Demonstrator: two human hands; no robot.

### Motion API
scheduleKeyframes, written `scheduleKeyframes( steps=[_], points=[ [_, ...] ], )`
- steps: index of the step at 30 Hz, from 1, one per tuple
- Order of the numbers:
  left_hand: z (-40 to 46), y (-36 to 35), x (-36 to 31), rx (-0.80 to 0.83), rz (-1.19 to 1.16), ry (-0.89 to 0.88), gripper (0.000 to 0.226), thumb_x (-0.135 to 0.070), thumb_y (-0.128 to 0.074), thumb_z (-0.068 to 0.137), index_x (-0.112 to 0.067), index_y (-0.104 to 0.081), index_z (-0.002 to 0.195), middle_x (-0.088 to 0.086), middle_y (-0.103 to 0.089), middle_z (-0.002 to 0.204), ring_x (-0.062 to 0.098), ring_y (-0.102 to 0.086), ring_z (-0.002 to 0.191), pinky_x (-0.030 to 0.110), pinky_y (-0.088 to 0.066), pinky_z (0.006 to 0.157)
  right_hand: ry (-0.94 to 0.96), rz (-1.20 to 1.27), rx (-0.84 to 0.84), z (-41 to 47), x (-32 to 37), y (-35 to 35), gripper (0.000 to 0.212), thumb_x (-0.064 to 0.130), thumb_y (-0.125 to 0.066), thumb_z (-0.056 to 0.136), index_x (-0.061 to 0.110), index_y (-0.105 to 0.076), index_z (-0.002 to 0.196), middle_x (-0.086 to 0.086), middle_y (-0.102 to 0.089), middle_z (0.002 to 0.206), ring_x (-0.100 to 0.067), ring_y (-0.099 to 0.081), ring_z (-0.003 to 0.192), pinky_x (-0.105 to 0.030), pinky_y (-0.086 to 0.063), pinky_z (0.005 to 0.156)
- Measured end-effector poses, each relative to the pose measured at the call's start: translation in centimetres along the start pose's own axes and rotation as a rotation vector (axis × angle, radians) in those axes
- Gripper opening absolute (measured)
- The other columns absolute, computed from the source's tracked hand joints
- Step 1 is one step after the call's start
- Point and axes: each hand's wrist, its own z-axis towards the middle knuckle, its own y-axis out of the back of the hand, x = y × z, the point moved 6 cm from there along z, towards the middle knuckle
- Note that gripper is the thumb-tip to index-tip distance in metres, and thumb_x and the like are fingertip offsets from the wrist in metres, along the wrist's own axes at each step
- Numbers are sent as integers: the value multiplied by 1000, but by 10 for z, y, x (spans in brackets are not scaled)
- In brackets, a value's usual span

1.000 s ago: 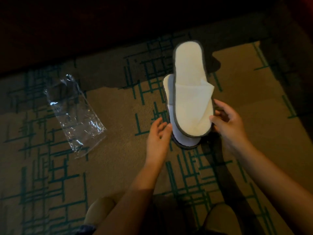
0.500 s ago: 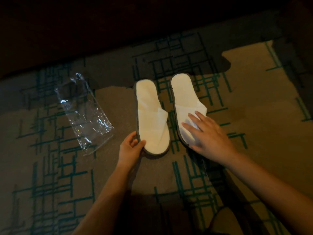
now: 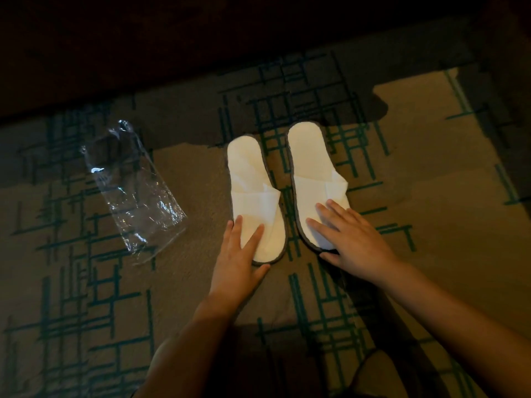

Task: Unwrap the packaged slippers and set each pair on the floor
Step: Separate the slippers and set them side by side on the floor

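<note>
Two white slippers with grey edging lie flat and side by side on the patterned carpet, toes toward me. The left slipper (image 3: 253, 182) has my left hand (image 3: 240, 259) resting flat on its toe end, fingers spread. The right slipper (image 3: 311, 168) sits slightly farther away, and my right hand (image 3: 350, 239) lies palm down over its toe end with fingers apart. Neither hand grips anything. An empty clear plastic wrapper (image 3: 135, 191) lies crumpled on the carpet to the left of the slippers.
The beige carpet (image 3: 431, 196) with dark green line patterns fills the view. A dark piece of furniture or shadowed edge (image 3: 201, 38) runs along the top. My knees show dimly at the bottom edge.
One second ago both hands held the stacked slippers upright above the carpet. The slippers were then separated and laid side by side, and both hands now press flat on them.
</note>
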Motion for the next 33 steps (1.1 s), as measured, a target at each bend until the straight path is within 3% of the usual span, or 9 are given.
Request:
scheduleKeyframes(
  steps=[10, 14, 19, 30, 33],
  points=[
    [15, 2, -23, -3, 95, -66, 78, -50, -52, 85, -36, -4, 146, 10, 13, 157, 29, 10, 145, 44, -14, 120, -38, -26, 20, -2, -8, 3, 68, 39, -51, 90, 32, -14, 147, 2, 1, 160, -18, 7, 147, -41, -11, 118],
    [16, 5, -31, -85, 84, -114, 78, -50, -54, 82, -30, -14, 146, 13, 4, 158, 29, 2, 146, 39, -6, 116, -32, -18, 21, -1, -14, 6, 68, 39, -50, 90, 33, -13, 147, 3, 2, 160, -18, 9, 146, -40, -11, 118],
    [14, 2, -33, -173, 8, -161, 69, -38, -66, 78, -17, -39, 138, 18, -32, 150, 33, -30, 139, 49, -35, 110, -21, 4, 42, -1, -16, 7, 67, 38, -50, 91, 32, -14, 147, 2, 3, 160, -18, 9, 146, -41, -10, 118],
    [41, 10, -37, -207, 10, -172, 70, -38, -67, 74, -17, -42, 137, 17, -33, 150, 33, -30, 139, 43, -25, 111, -14, -2, -10, 17, -32, 17, 62, 30, -47, 93, 30, -16, 147, -1, 1, 160, -21, 9, 146, -43, -11, 118],
    [62, 15, -41, -220, 8, -164, 71, -40, -67, 75, -18, -41, 137, 17, -32, 150, 33, -29, 140, 48, -31, 113, 5, -8, -48, 31, -43, 26, 59, 26, -47, 94, 27, -21, 147, -3, -6, 159, -23, 2, 147, -44, -15, 116]
  ],
)
